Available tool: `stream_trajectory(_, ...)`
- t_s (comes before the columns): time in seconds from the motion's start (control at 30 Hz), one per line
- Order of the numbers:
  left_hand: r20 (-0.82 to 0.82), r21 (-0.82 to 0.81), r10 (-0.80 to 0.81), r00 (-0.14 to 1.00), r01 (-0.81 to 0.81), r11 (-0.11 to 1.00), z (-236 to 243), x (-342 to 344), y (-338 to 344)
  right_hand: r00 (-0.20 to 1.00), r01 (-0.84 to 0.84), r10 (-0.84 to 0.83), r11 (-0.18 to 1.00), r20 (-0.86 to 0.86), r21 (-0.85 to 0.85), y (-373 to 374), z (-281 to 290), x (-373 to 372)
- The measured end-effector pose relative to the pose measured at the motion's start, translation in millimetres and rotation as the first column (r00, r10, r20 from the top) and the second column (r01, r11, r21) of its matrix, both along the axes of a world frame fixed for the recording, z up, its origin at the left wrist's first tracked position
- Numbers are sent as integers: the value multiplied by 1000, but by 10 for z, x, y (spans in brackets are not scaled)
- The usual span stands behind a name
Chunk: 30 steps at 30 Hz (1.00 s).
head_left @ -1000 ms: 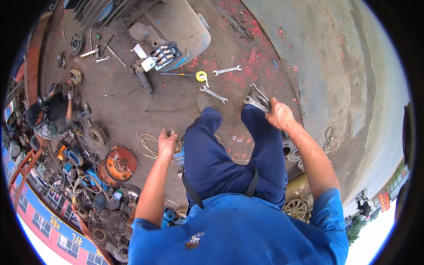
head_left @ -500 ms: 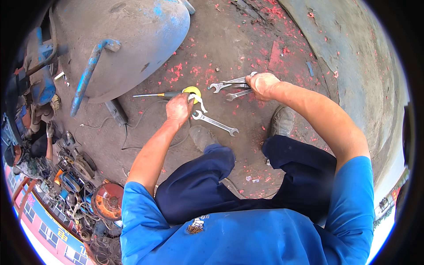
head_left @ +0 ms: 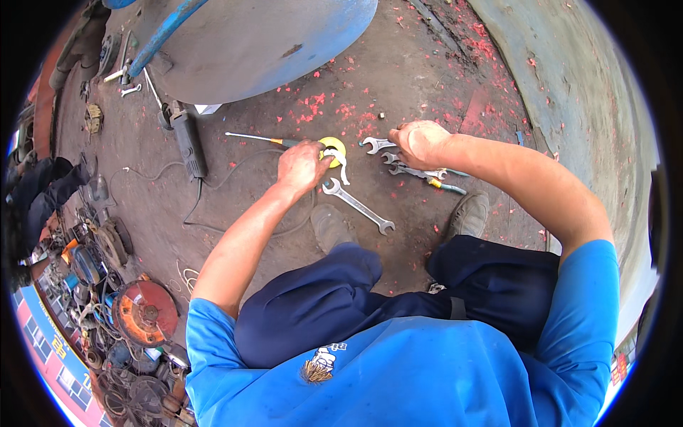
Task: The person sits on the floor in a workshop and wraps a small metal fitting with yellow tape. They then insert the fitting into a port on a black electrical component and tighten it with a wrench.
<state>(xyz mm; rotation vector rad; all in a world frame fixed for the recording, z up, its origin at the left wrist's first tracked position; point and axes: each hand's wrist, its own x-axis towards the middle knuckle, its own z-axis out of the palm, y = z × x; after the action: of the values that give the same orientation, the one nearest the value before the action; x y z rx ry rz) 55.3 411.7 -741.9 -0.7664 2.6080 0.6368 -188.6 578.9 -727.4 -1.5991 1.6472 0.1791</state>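
Note:
My left hand [head_left: 304, 168] is closed at the edge of a yellow tape roll [head_left: 334, 142], from which a loose white strip [head_left: 344, 171] hangs. A screwdriver [head_left: 255, 137] with a long thin shaft points left beside that hand, its handle end partly hidden. My right hand [head_left: 421, 145] has its fingers closed over the end of an open-ended wrench [head_left: 376, 145]. Just below it lie more wrenches [head_left: 393, 159] and pliers [head_left: 447, 186] with yellow and blue-green handles, partly covered. A large double open-ended wrench [head_left: 359, 206] lies between my hands, nearer my feet.
A big rounded metal body [head_left: 263, 50] with a blue bar [head_left: 163, 39] fills the far left. A black angle grinder [head_left: 188, 146] trails a cable. Scrap parts and an orange disc [head_left: 144, 313] are piled at left. A grey sheet [head_left: 576, 92] borders the right.
The view has shifted, showing more ground at left. My right hand has lowered the wrenches it held together; they now lie spread, with pliers showing beneath. My left hand stays at the tape roll.

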Motion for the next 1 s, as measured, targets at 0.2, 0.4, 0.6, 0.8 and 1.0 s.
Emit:
stream_trajectory(0.2,-52,91,258,965,-252,963,-396,149,34,995,26,-25,1000,93,-9,-71,306,238)
stream_trajectory(0.4,23,493,604,797,-534,686,462,76,-164,981,136,-119,986,155,-97,-118,473,114)
stream_trajectory(0.6,-238,-137,-319,918,293,946,-167,291,275,976,188,-170,973,138,-131,-272,457,244)
stream_trajectory(0.8,-228,90,-5,974,26,996,-465,199,336,974,176,-157,979,166,-105,-87,470,314)
stream_trajectory(1.0,197,949,873,445,-310,-56,452,119,-3,937,260,-226,960,267,-99,-129,603,274)
